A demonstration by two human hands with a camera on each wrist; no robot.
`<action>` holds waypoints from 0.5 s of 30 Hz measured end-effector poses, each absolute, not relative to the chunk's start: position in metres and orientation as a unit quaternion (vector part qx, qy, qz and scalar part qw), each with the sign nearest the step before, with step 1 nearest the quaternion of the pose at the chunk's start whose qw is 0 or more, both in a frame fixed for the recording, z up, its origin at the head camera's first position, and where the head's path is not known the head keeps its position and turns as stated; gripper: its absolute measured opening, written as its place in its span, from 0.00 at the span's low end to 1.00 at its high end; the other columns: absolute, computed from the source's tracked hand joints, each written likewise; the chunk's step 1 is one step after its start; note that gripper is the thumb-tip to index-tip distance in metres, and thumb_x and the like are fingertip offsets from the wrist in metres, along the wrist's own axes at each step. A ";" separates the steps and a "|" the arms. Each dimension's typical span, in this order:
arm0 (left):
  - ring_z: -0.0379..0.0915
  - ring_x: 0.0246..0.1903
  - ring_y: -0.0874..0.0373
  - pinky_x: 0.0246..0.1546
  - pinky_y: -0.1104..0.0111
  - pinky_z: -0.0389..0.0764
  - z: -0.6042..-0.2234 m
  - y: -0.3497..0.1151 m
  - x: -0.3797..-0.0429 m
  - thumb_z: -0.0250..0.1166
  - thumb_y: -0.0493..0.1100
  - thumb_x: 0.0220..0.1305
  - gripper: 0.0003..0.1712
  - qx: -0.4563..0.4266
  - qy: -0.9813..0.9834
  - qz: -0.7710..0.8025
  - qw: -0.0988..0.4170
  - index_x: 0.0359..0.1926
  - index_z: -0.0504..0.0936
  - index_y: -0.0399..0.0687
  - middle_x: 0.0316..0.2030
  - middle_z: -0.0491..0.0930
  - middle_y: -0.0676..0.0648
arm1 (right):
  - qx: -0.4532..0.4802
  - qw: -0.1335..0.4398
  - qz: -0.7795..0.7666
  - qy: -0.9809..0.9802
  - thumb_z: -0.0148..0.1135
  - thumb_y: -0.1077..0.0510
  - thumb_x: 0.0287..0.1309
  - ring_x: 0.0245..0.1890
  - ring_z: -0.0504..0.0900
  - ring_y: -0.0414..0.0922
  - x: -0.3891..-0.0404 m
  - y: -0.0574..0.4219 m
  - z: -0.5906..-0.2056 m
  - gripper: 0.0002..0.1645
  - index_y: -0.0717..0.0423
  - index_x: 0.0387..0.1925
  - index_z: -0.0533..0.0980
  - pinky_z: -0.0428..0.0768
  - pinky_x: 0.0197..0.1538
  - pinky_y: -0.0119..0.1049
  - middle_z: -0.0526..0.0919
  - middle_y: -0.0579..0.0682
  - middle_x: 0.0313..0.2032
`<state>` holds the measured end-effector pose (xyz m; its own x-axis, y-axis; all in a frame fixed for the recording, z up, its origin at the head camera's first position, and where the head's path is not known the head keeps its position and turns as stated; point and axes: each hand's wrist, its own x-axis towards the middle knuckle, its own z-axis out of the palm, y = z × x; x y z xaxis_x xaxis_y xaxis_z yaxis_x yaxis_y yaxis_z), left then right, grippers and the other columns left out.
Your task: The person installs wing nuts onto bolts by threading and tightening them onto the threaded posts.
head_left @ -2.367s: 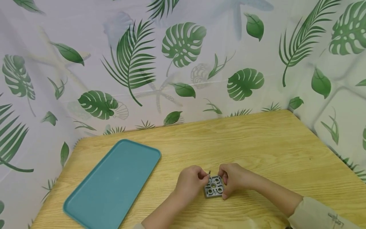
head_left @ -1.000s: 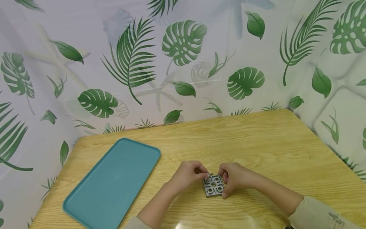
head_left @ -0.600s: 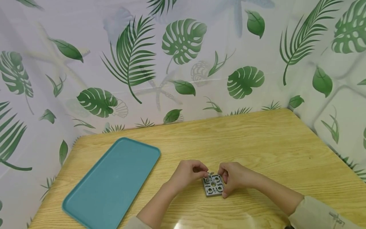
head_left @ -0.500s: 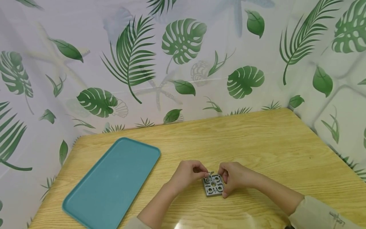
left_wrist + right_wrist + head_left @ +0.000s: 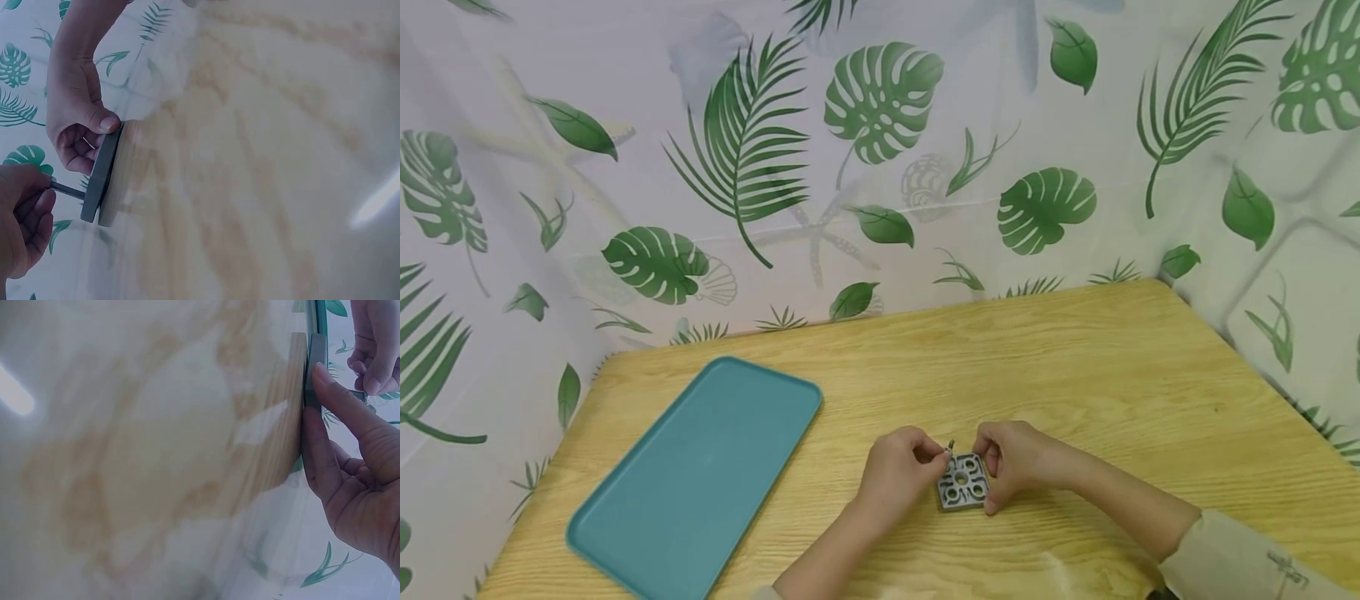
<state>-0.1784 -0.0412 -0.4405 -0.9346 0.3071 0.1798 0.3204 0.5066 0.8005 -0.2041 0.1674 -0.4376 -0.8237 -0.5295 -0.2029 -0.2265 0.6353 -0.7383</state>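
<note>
A square grey metal plate [image 5: 964,490] with several round holes lies flat on the wooden table. My right hand [image 5: 1018,457] grips it at the right side, thumb at the near corner and fingers at the far one. My left hand [image 5: 897,471] pinches a thin L-shaped metal tool, which looks like a hex key [image 5: 951,444], over the plate's far left corner. In the left wrist view the key's shaft [image 5: 67,189] runs from those fingertips straight to the plate's face. Fingers hide the hole where its tip meets the plate.
A blue-green rectangular tray [image 5: 700,467] lies on the table [image 5: 1075,358] to the left of my hands. A cloth printed with leaves [image 5: 880,225] hangs along the table's back and sides.
My left hand has turned the hex key: its short end pointed right and now points up and away. That hand has shifted slightly. My right hand keeps its grip on the plate.
</note>
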 end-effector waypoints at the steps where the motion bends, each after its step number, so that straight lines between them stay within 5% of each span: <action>1: 0.71 0.25 0.70 0.26 0.78 0.74 -0.440 -0.041 -0.178 0.68 0.36 0.55 0.03 -0.182 -0.870 -0.458 0.016 0.26 0.82 0.44 0.25 0.80 0.54 | -0.216 0.205 -0.369 0.880 0.81 0.63 0.24 0.26 0.72 0.41 -0.204 0.167 -0.437 0.32 0.60 0.36 0.73 0.72 0.29 0.30 0.75 0.47 0.24; 15: 0.75 0.30 0.69 0.31 0.79 0.76 -0.426 -0.051 -0.193 0.66 0.39 0.59 0.03 -0.244 -0.878 -0.408 -0.055 0.32 0.84 0.44 0.31 0.82 0.53 | -0.218 0.206 -0.362 0.883 0.82 0.62 0.24 0.26 0.72 0.41 -0.204 0.167 -0.435 0.33 0.60 0.37 0.73 0.73 0.29 0.30 0.75 0.47 0.24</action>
